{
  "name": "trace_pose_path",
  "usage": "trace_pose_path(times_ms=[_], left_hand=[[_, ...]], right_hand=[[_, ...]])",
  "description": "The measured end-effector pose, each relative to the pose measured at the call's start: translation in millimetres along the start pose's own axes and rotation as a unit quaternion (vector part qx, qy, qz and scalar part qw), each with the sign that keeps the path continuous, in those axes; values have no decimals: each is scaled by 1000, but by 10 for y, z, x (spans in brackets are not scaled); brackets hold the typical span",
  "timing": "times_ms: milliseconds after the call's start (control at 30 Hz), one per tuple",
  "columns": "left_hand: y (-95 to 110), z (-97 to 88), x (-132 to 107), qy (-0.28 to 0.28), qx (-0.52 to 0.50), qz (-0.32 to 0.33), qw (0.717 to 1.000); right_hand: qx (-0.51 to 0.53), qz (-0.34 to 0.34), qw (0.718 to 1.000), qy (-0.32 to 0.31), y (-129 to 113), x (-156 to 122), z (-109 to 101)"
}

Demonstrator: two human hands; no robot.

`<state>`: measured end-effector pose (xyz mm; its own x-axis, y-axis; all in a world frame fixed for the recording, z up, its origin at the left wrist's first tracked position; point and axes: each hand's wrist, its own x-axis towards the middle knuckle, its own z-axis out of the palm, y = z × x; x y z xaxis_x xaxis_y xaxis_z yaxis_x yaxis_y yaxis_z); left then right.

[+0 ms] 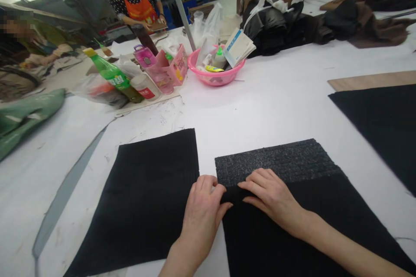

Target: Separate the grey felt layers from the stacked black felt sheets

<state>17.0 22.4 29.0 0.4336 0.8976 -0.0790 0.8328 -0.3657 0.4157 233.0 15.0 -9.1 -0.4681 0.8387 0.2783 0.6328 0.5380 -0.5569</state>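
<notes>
Black cloth [273, 246] nearest, flat on white desk [269, 112]; grey speckled strip [269, 162] shows along its far side. Left hand [202, 212]: grip clamped on the cloth's edge, left end. Right hand [274, 199]: grip pinching the same edge, just beside. Judged partway: left end being worked, rest of edge flat, unhandled. Leftward, second cloth [149, 194] lies flat. Beyond: pink basin [216, 78].

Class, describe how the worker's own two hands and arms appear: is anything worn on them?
The left hand and right hand are ungloved, with slender fingers. No ring, watch or bracelet shows, and no sleeve covers the visible forearms.
</notes>
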Motion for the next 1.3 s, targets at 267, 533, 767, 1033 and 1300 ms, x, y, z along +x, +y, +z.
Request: trace_pose_path(times_ms=[267, 533, 767, 1033, 1300], left_hand=[[-136, 99, -1, 83, -51, 67, 993], [-184, 111, -15, 113, -74, 100, 986], [-176, 136, -22, 106, -93, 98, 985], [-193, 162, -43, 96, -59, 122, 986], [-210, 154, -57, 86, -2, 170, 982]], right_hand=[[10, 8, 1000, 15, 5, 5, 26], [13, 6, 1000, 22, 46, -62, 50], [13, -22, 1000, 10, 76, -65, 35], [12, -35, 999, -7, 74, -55, 22], [13, -30, 999, -4, 68, -54, 25]])
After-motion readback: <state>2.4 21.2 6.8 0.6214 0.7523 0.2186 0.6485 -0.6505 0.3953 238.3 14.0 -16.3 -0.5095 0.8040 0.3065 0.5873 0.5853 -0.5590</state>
